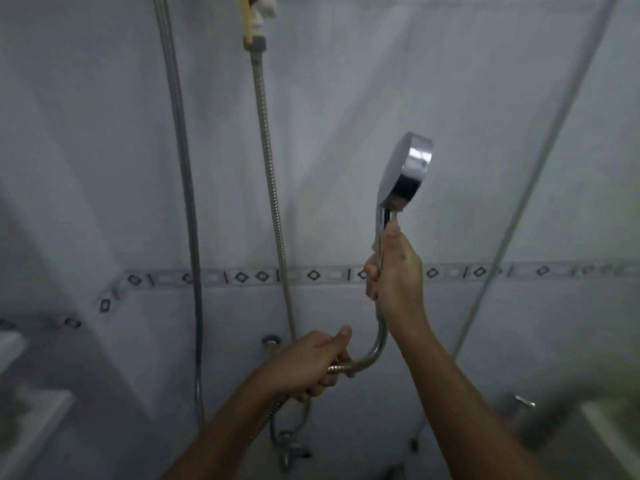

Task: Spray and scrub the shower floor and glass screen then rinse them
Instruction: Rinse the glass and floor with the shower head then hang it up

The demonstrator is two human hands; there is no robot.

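Observation:
A chrome hand shower head is raised upright in front of the white tiled wall, its face turned to the right. My right hand grips its handle just below the head. My left hand is closed around the metal hose where it curves away under the handle. The glass screen stands at the right, its edge running diagonally. No water is seen coming from the head. The shower floor is out of view.
A second ribbed hose hangs from a wall bracket at the top. A thin pipe runs down the wall to the left. The tap fitting sits low on the wall. A patterned tile band crosses the wall.

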